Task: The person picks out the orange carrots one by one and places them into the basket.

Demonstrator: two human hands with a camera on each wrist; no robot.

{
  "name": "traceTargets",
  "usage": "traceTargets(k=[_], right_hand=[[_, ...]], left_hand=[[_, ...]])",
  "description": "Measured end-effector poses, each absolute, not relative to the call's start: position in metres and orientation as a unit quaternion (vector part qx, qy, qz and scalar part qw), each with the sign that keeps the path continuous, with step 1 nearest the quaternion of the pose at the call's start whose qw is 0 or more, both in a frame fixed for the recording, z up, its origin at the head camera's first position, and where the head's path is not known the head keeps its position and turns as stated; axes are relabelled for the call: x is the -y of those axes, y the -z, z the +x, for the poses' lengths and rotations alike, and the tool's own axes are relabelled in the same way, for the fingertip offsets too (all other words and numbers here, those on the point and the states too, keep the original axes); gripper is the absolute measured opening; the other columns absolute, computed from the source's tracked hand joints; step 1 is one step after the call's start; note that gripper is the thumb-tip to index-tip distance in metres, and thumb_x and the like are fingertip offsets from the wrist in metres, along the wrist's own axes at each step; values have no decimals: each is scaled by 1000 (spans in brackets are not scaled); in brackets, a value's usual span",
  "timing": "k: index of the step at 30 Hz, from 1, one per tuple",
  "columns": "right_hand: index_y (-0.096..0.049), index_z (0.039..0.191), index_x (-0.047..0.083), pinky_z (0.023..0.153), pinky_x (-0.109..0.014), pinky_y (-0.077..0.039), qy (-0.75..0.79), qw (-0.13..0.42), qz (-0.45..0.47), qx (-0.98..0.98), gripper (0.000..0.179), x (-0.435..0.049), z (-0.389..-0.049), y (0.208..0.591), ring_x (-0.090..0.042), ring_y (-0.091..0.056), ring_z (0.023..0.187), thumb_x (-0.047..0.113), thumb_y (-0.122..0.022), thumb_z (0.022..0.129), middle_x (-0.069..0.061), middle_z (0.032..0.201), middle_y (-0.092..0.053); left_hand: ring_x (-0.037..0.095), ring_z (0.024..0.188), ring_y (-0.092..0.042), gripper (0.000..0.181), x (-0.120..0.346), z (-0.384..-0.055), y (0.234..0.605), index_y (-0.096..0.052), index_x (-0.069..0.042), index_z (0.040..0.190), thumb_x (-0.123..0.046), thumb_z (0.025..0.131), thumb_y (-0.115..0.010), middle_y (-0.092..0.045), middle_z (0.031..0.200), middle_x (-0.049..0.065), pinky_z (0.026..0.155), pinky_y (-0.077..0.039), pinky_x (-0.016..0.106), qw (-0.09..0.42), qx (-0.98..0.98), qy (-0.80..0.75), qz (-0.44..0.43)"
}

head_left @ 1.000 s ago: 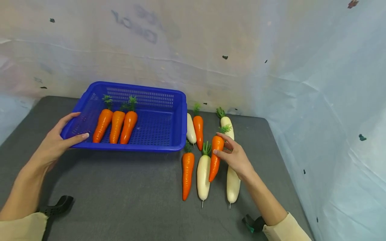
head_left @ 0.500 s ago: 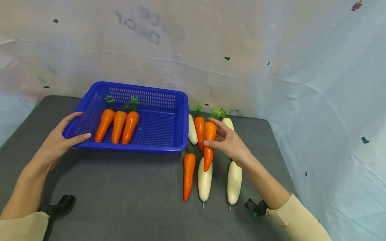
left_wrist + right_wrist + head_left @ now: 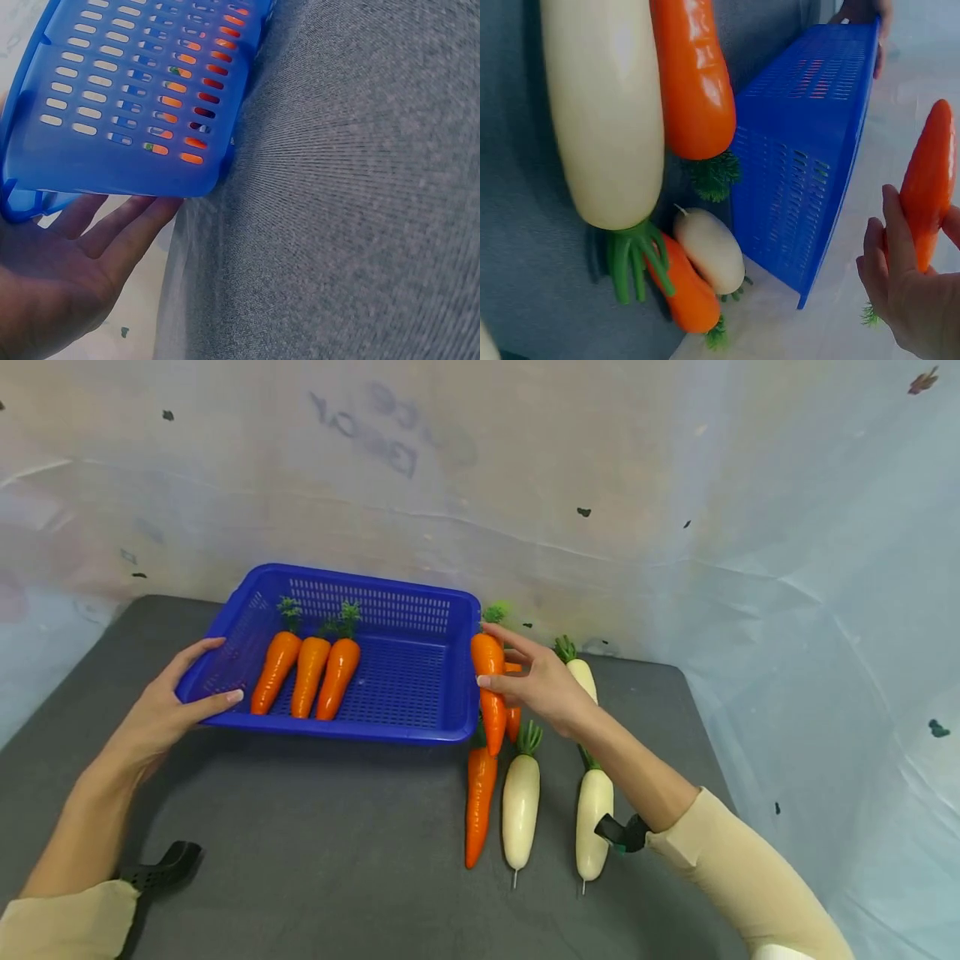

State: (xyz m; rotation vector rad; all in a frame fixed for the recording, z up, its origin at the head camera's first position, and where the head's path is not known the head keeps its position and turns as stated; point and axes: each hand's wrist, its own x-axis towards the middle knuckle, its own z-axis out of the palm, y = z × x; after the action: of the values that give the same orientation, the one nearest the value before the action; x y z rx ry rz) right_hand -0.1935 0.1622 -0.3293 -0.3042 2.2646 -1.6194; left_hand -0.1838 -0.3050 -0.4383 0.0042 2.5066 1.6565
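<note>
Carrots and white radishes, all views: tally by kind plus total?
Carrots: 6 (3 in the blue basket, 1 in the right hand, 2 on the table)
White radishes: 4 (all on the table; one shows only in the right wrist view)
Total: 10

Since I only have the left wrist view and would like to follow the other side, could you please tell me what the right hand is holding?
Observer: The right hand is holding an orange carrot.
Operator: Thank you; how much is inside the blue plastic basket, please?
Observer: Three carrots lie side by side in it.
Operator: And may I ask whether the held one touches the basket?
Observer: No, the right wrist view shows a gap between them.
</note>
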Motion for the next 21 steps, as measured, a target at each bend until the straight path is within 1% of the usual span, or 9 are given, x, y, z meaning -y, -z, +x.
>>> traceTargets(k=[1,4,7,8,10,13,18,19,21], right_hand=[[-42,149,41,80,-42,-58,563,166,-111,-802,69,-159,-196,330,-25,-64,108,20,-74,92,-8,146,-47],[-45,147,42,82,-40,-58,558,158,-122,-806,64,-148,-202,331,-22,-64,111,23,-73,92,-7,148,-46],[-47,146,42,83,-39,-58,558,155,-129,-805,61,-139,-209,333,-22,-67,106,24,-72,93,-5,143,-52],[-48,146,41,83,-39,-58,559,155,-132,-804,60,-136,-211,333,-22,-67,105,24,-72,93,-5,141,-53],[-48,146,40,84,-38,-58,560,156,-133,-803,60,-132,-217,334,-22,-68,102,25,-72,93,-4,140,-55],[-45,149,36,86,-38,-57,563,164,-133,-799,64,-125,-225,336,-21,-66,105,26,-73,92,-6,145,-50],[-36,154,33,91,-38,-55,579,205,-113,-781,78,-113,-239,338,-22,-63,113,21,-77,89,-11,151,-40],[-35,155,33,92,-38,-55,581,212,-110,-779,80,-110,-241,338,-22,-62,114,20,-77,88,-11,151,-38],[-33,155,32,93,-39,-54,580,218,-109,-777,83,-105,-245,338,-23,-61,115,17,-78,87,-11,151,-37]], left_hand=[[53,133,-24,78,305,-184,438,-9,-50,155,-32,100,-61,2,163,25,100,-34,72,69,-836,-545,-1],[52,132,-26,78,305,-185,437,-9,-50,155,-33,100,-61,1,163,26,101,-35,70,67,-839,-541,-2],[51,133,-25,77,305,-184,437,-9,-51,154,-34,100,-60,1,163,25,103,-34,69,70,-839,-539,-4],[52,134,-24,78,305,-184,437,-8,-50,155,-33,100,-60,3,163,24,103,-27,74,71,-836,-544,-1],[53,135,-22,77,304,-184,437,-8,-49,155,-31,100,-60,4,163,24,103,-25,75,72,-832,-550,2],[52,135,-22,77,304,-184,438,-8,-49,155,-31,101,-60,4,164,23,106,-30,69,72,-833,-549,-1],[53,133,-23,78,304,-184,438,-6,-48,156,-31,101,-59,4,163,26,102,-32,71,74,-834,-548,-3],[53,133,-23,78,304,-185,438,-6,-47,156,-30,101,-59,4,163,26,100,-28,76,74,-833,-549,-1],[52,132,-25,78,305,-185,437,-7,-47,156,-30,101,-59,2,162,27,101,-32,73,73,-837,-543,-1]])
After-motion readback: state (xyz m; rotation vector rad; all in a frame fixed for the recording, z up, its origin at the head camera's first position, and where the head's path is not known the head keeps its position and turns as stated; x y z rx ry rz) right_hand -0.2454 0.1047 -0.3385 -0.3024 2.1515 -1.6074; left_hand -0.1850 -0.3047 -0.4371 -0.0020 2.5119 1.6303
